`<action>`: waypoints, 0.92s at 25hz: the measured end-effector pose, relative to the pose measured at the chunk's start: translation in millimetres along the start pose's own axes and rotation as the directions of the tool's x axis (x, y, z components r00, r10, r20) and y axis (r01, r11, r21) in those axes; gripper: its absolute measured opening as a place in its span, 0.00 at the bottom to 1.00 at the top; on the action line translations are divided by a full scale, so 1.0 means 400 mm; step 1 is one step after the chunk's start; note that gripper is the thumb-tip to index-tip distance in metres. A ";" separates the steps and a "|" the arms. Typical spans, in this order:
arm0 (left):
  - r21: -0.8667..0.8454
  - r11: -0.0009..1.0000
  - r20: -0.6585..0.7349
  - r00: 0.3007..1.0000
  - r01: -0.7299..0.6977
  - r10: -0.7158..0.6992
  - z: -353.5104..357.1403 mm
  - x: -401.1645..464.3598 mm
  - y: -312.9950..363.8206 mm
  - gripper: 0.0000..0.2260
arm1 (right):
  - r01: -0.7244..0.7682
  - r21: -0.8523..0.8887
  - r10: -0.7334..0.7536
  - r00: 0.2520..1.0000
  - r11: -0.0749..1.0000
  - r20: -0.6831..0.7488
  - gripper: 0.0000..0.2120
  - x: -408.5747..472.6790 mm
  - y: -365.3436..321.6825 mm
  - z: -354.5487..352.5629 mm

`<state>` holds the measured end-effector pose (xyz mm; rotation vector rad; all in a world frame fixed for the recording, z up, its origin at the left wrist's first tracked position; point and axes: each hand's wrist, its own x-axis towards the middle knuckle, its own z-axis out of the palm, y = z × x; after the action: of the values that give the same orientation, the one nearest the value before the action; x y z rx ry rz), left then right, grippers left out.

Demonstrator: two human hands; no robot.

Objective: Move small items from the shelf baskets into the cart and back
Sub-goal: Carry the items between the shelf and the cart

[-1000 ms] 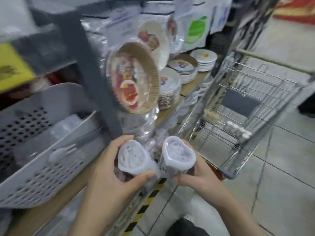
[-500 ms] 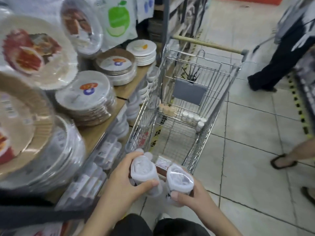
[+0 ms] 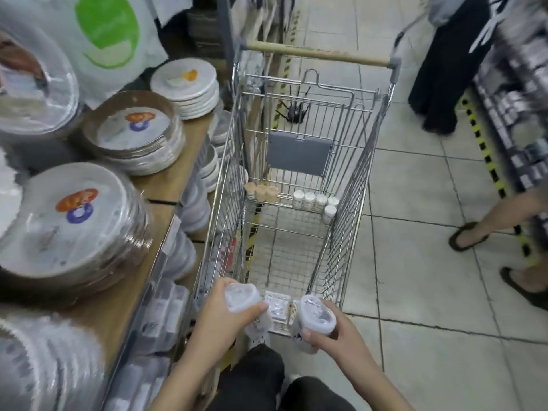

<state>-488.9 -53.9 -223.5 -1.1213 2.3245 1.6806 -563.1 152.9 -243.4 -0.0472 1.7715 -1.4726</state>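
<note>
My left hand (image 3: 221, 317) grips a small white plastic container (image 3: 241, 298) with a clear lid. A second, matching container (image 3: 315, 317) is held in my right hand (image 3: 332, 336). Both sit at the near end of the wire shopping cart (image 3: 350, 188), just over its front rim. Inside the cart, at the far end, stand several small white jars (image 3: 315, 201) and a few tan ones (image 3: 262, 191). A flat packet (image 3: 277, 304) lies in the cart near my hands.
Wrapped stacks of paper plates (image 3: 74, 223) fill the wooden shelf (image 3: 166, 185) on the left, close beside the cart. A person in dark clothes (image 3: 439, 63) stands past the cart's handle. Sandalled feet (image 3: 468, 238) are on the tiled floor at right.
The view swung right from the shelf baskets to the cart. Both hands carried the containers toward the cart's near end and now hold them slightly farther apart.
</note>
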 end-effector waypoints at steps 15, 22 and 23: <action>0.201 0.969 0.317 0.927 0.142 -0.202 0.269 0.528 -0.260 0.24 | -0.325 -0.352 0.205 0.919 0.878 -0.338 0.31 0.526 0.260 -0.070; 0.202 0.973 0.338 0.925 0.111 -0.176 0.422 0.640 -0.406 0.28 | -0.358 -0.565 0.142 0.910 0.743 -0.390 0.29 0.684 0.415 -0.077; 0.211 0.973 0.339 0.927 0.093 -0.162 0.443 0.651 -0.419 0.28 | -0.361 -0.580 0.138 0.910 0.730 -0.392 0.28 0.698 0.430 -0.077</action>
<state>-644.4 -61.9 -544.7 -0.8325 2.0837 1.4369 -690.9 92.4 -541.0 0.0920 2.3826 -0.6339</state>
